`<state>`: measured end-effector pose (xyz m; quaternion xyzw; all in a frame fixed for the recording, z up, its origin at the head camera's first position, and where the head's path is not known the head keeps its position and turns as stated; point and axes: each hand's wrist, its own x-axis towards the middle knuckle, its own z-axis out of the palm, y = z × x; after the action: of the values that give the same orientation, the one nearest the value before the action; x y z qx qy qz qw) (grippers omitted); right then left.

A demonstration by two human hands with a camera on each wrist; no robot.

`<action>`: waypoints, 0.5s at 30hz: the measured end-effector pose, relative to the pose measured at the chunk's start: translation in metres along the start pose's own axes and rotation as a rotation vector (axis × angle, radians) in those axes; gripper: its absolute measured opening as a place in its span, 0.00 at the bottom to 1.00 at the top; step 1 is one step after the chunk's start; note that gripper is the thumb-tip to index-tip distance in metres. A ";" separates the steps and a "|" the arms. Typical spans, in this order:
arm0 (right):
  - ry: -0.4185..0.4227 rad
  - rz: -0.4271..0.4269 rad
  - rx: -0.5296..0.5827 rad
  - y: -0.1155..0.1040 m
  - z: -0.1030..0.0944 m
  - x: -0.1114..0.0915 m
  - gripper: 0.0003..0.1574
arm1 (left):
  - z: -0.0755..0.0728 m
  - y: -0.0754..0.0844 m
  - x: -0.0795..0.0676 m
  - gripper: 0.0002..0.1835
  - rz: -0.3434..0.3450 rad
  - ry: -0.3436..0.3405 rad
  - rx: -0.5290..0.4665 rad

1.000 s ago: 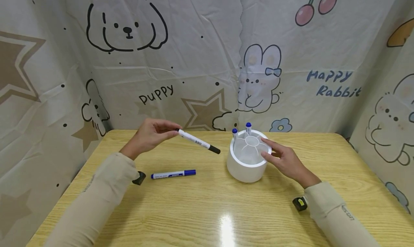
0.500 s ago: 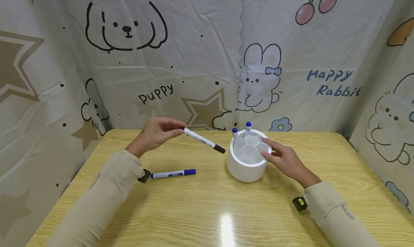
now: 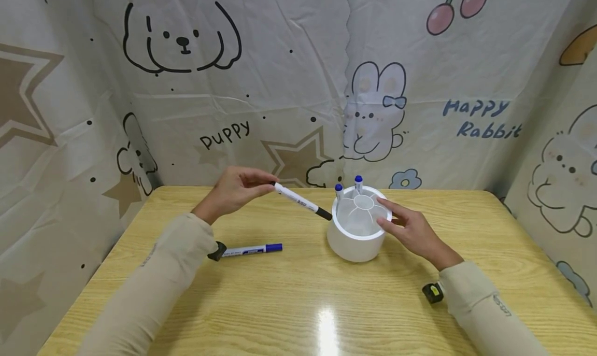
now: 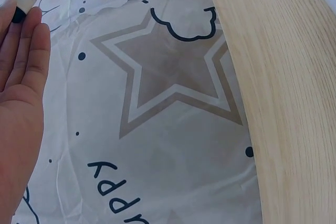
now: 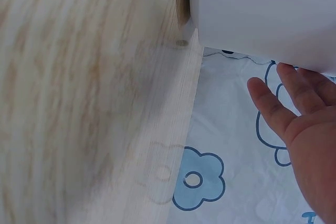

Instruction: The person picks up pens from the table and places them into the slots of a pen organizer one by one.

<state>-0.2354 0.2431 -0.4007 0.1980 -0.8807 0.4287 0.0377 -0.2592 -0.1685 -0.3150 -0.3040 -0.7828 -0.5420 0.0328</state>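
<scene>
A pale, yellowish wood-grain worktop (image 3: 261,304) fills the lower frame, with beige sleeves (image 3: 158,283) reaching in from both bottom corners. Left of the frame's centre lies a white marker with a blue cap (image 3: 255,250), below the left hand (image 3: 239,190) and apart from its fingers; a small black device (image 3: 217,251) at that wrist covers its left end. Right of centre, a round white holder with petal-shaped compartments (image 3: 356,250) stands upright, the right hand (image 3: 415,234) gripping its right rim. The left hand pinches the black rear end of a white marker with a black cap (image 3: 300,200), which slants down rightward from the fingertips; its capped tip meets the holder's left rim in the frame, contact unclear. Two upright blue-ended markers (image 3: 358,184) stand at the holder's far left. Behind hangs a white cartoon-print cloth (image 3: 289,97).
</scene>
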 end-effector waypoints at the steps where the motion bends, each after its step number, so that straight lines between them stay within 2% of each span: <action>1: 0.002 -0.001 0.000 0.000 0.000 0.000 0.35 | 0.001 0.000 0.001 0.10 0.000 0.001 0.000; 15: 0.001 -0.011 -0.002 -0.002 -0.001 0.000 0.35 | 0.016 -0.002 0.013 0.10 0.016 -0.003 -0.013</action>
<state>-0.2343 0.2426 -0.3988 0.2024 -0.8800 0.4277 0.0408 -0.2667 -0.1496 -0.3180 -0.3112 -0.7769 -0.5463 0.0342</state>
